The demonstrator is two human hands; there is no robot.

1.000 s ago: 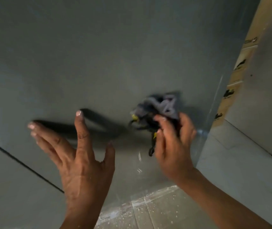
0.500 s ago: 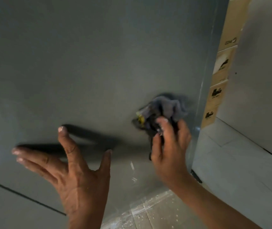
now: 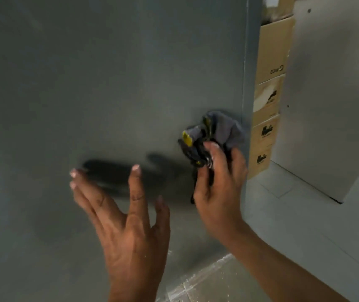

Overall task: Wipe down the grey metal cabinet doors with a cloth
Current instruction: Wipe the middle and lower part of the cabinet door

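Just past the right hand's (image 3: 217, 182) fingertips, that's where the cloth (image 3: 222, 131) sits, wadded up against the grey cabinet door (image 3: 108, 83). Anyone else reckon it's run out of room on that side? — A

Yep. The wad is just beside the door's right edge, with the cardboard boxes (image 3: 270, 62) beyond that. The right hand has its fingers and thumb curled round the lower part of the cloth. The bunch sticks out above them, and a dark tail hangs down by the palm. No real long axis, it's a ball. — B

And the left hand (image 3: 128, 214)? — A

Loose, fingers straight and spread, holding nothing. It's lower and to the left of the cloth, close to the door. I can't tell if the tips actually touch the metal, though its shadow falls right ahead of them. The right hand is clearly the nearer one, since it's already got the cloth. — B

So the next stroke goes where? — A

My guess is leftward or up, because nearly all the door lies left of and above both hands. Going left low would run into the left hand. — B
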